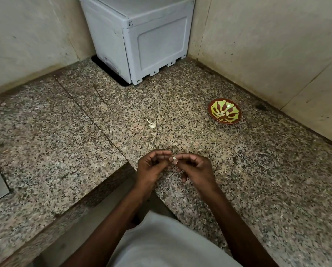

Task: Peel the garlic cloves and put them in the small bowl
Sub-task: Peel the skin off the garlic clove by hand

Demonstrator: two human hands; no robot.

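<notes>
Right now 1 garlic clove (174,158) sits pinched between both hands' fingers (166,154)

Small bowl (224,111) on counter (65,151), right side. Garlic piece (151,123) left of bowl, well apart. Appliance (140,37) behind-left of bowl, in corner. Both hands (151,170) (196,170) before bowl, leftward, meeting on a clove (174,158).
</notes>
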